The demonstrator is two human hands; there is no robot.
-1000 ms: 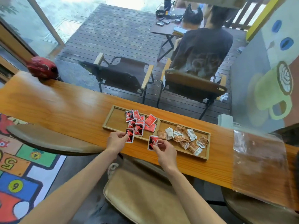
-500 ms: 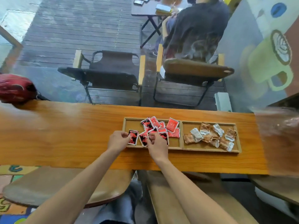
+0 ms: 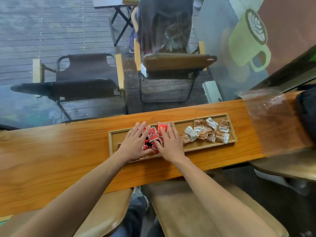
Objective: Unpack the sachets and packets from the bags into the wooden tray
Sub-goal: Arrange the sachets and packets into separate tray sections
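Observation:
A two-compartment wooden tray (image 3: 232, 135) lies on the long wooden counter. Its left compartment holds several red sachets (image 3: 152, 136); its right compartment holds several brown and white packets (image 3: 205, 132). My left hand (image 3: 134, 142) lies flat with straight fingers on the left side of the red pile. Flat on the pile's right side rests my right hand (image 3: 168, 142), fingers straight and close to the divider. Both palms cover much of the red sachets. A clear plastic bag (image 3: 270, 120) lies flat on the counter to the right of the tray.
The counter (image 3: 51, 159) stretches left of the tray. Behind the glass stand two folding chairs (image 3: 82, 86), one with a seated person. Stools (image 3: 196, 211) sit below the counter's near edge. A dark object (image 3: 307, 113) sits at the far right.
Both hands let go of single red sachets and moved into the left compartment, now lying flat on the pile and pushing it together. The camera tilted down and closer.

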